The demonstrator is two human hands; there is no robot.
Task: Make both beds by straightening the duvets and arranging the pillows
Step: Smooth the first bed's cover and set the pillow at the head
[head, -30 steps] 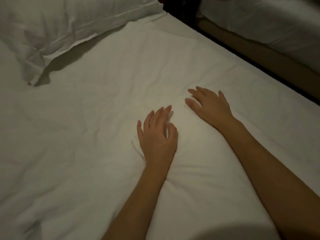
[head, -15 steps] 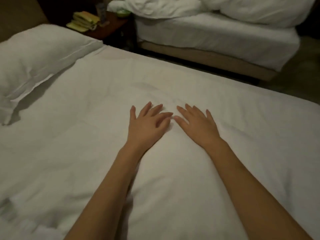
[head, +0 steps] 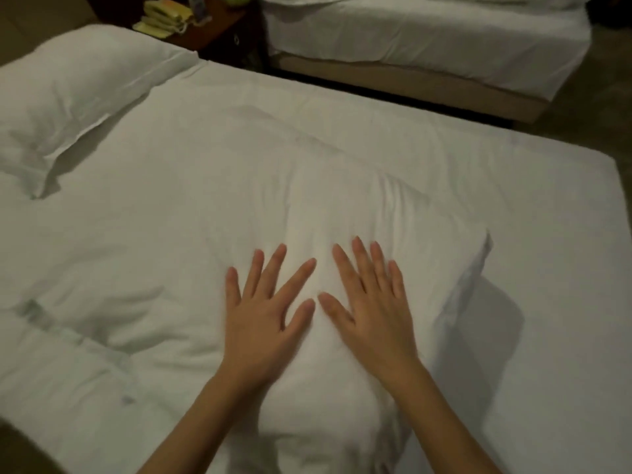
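Hands lie flat on the white duvet (head: 212, 186), side by side, palms down. The left hand (head: 263, 323) has its fingers spread wide and straight. The right hand (head: 372, 313) is the same, fingers spread and straight. Neither hand holds anything; both just press on the cloth. The two thumbs are very close, with a thin strip of duvet between them. Under the hands the duvet is puffed up into a soft bump, with small folds running out from it.

The duvet covers the near bed. To the left, its edge is bunched up and wrinkled. A white pillow (head: 68, 94) lies at the far left end of this bed, on top of the duvet's edge.

Past a dark gap stands the second bed (head: 427, 39), with white bedding. Between the beds sits a dark nightstand (head: 219, 22). A pile of yellow packets (head: 164, 15) lies on it.
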